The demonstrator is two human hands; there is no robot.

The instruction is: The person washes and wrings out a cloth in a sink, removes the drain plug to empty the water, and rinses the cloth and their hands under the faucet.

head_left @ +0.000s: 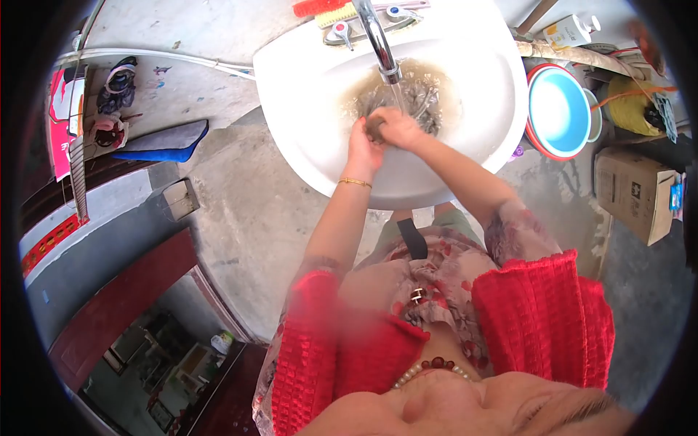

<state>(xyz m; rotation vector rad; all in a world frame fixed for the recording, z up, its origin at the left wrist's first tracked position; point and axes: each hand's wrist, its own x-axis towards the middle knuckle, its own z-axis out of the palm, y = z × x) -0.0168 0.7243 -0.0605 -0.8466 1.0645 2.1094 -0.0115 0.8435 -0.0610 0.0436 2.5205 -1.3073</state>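
- So we've got the left hand (368,150) and right hand (400,131) together over the sink (291,109), both clamped on a small brownish wad (374,130) between them. The hands hide part of it, so we can't tell exactly what it is.
- The tap (374,36) is just beyond the right hand, and its stream (398,96) comes down right by that hand.
- A soaked grey bundle (424,98) sits just past the right hand in murky water (356,91); looks like cloth to us.
- Our guess: we're mid-rinse, rubbing by hand, and that colour suggests there's dirt left to wash out.
- Next move probably calls for a firm pinch and a turn of the wad, so the stream hits another side.
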